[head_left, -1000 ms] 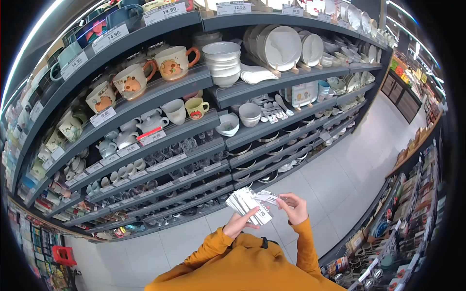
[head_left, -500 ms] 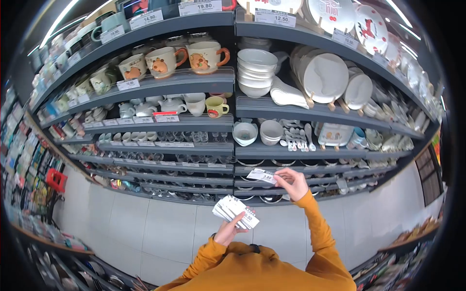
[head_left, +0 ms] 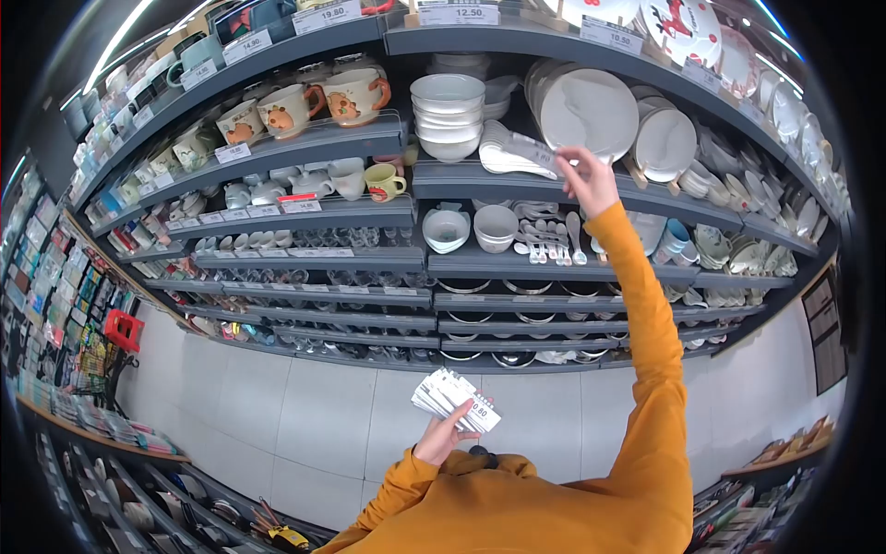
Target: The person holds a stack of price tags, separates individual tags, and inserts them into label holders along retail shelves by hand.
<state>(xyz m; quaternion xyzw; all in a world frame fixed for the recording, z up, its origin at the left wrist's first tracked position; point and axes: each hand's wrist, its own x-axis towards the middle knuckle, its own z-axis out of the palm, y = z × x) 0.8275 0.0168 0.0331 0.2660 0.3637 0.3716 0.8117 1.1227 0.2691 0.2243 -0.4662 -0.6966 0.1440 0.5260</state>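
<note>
My left hand (head_left: 443,438) is closed around a fanned stack of white price tags (head_left: 454,397), low in front of my body. The top tag shows a price ending in 0.80. My right hand (head_left: 589,181) is raised to the shelf, pinching one price tag (head_left: 528,148) by its right end. That tag is blurred and overlaps the white ceramic spoons (head_left: 498,153) in the view. Behind my right fingers stands a large white divided plate (head_left: 589,113). Left of the spoons is a stack of white bowls (head_left: 448,118).
Dark grey shelving (head_left: 415,42) spans the view. Mugs with orange handles (head_left: 358,96) stand on the left; below them are a yellow cup (head_left: 383,182) and glassware. A red basket (head_left: 122,330) is at the far left. Pale floor tiles (head_left: 318,406) lie below.
My right hand has risen from below the lower shelves to the plate and spoon shelf, carrying the single tag. My left hand still holds the stack. The view has shifted somewhat.
</note>
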